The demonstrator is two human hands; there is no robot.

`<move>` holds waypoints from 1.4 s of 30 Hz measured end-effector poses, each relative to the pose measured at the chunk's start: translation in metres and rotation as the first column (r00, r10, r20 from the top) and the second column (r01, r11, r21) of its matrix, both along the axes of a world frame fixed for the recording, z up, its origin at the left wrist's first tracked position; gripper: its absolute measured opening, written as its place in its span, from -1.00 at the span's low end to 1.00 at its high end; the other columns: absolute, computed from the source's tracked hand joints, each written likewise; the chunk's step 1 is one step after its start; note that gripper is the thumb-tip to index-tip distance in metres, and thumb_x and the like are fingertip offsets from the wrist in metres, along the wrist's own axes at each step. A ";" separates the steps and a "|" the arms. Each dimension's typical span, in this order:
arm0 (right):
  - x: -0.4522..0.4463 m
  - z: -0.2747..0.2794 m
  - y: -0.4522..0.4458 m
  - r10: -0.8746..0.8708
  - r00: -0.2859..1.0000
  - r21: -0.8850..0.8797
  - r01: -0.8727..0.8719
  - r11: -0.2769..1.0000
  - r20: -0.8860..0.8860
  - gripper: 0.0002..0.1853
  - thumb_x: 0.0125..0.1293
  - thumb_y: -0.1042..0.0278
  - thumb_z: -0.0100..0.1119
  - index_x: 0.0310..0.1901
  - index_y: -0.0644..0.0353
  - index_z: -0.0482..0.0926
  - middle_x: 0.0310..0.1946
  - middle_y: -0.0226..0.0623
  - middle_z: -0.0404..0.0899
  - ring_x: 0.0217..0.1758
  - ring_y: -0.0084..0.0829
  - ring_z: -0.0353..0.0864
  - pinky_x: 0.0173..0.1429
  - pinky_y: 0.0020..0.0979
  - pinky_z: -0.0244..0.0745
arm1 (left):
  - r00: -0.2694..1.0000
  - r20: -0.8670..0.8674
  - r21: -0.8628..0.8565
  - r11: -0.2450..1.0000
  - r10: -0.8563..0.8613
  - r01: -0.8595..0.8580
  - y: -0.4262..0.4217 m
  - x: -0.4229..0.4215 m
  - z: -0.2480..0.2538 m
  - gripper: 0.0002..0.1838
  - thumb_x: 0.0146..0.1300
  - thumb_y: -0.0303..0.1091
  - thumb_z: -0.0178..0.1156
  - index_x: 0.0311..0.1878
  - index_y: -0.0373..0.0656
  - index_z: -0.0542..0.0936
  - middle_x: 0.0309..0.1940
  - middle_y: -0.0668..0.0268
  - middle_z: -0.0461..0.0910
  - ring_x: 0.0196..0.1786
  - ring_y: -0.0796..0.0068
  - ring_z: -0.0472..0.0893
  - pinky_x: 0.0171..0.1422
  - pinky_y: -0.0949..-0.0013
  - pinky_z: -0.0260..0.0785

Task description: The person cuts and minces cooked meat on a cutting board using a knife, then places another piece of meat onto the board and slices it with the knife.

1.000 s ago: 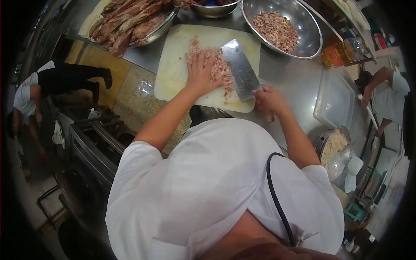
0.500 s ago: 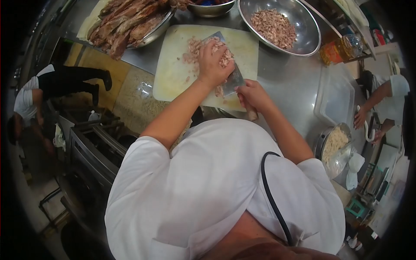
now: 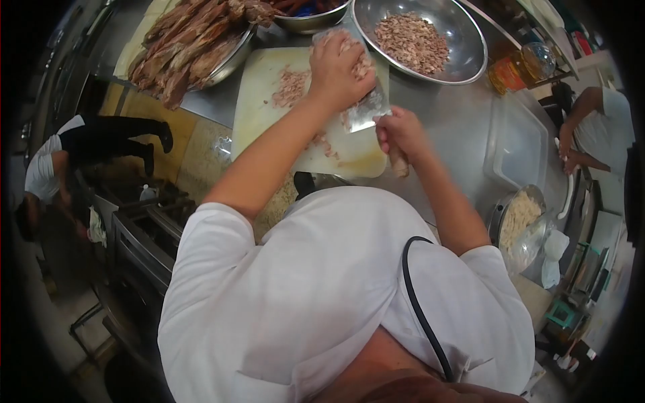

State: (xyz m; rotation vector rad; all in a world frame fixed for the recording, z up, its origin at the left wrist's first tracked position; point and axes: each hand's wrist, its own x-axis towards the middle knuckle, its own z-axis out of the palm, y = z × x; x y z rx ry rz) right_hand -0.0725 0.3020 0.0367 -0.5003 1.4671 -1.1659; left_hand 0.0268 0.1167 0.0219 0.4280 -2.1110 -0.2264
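My right hand (image 3: 402, 133) is closed round the wooden handle of a cleaver (image 3: 368, 113), whose wide blade lies under a heap of chopped meat (image 3: 363, 65). Fingers curved, my left hand (image 3: 338, 72) presses the heap against the blade. Both are over the upper right part of the cutting board (image 3: 259, 125). More chopped meat (image 3: 291, 87) lies on the board to the left, with a few bits near its lower edge. A steel bowl (image 3: 470, 50) of chopped meat stands just right of the blade.
Large meat pieces (image 3: 191, 43) fill a bowl at upper left. Another bowl (image 3: 306, 24) stands behind the board. At right are an oil bottle (image 3: 521, 69), a clear plastic tray (image 3: 521, 151) and a pan of pale food (image 3: 519, 218). One person works at far left, another at far right.
The blade has slid under part of the chopped meat and moved up toward the bowls. My left hand has gone from lying flat on the meat to curving over the heap on the blade.
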 end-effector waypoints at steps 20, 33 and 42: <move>-0.078 0.074 -0.025 -0.430 0.520 -0.410 0.161 0.898 -0.738 -0.63 0.28 0.17 0.26 -0.09 0.37 0.63 -0.44 -0.27 0.61 -0.39 -0.46 0.51 -0.24 -0.30 0.47 | 0.982 0.125 0.566 0.823 -0.140 0.045 -0.088 -0.122 0.022 -0.63 0.40 -0.12 0.15 -0.13 -0.28 0.72 -0.10 -0.10 0.72 -0.02 -0.17 0.68 0.17 0.04 0.50; -0.030 -0.010 -0.093 0.332 0.000 0.318 -0.281 0.905 -0.943 -0.75 0.35 0.27 0.03 -0.15 0.17 0.68 -0.25 0.04 0.71 -0.11 0.10 0.70 0.00 0.07 0.56 | 0.709 0.704 0.277 0.938 -0.051 -0.208 0.098 0.129 -0.069 0.11 0.10 0.37 0.34 0.61 -0.04 0.20 0.65 -0.13 -0.13 0.64 -0.47 -0.18 0.47 -0.67 -0.24; 0.012 -0.031 -0.138 0.320 -0.154 0.354 -0.481 0.802 -0.935 -0.74 0.37 0.29 0.01 -0.15 0.15 0.70 -0.30 -0.01 0.73 -0.17 0.03 0.74 -0.06 0.07 0.58 | 0.658 0.689 0.255 0.748 0.305 -0.613 0.038 0.138 -0.082 0.27 0.09 0.46 0.31 0.62 -0.28 0.06 0.64 -0.22 -0.15 0.65 -0.44 -0.16 0.55 -0.56 -0.28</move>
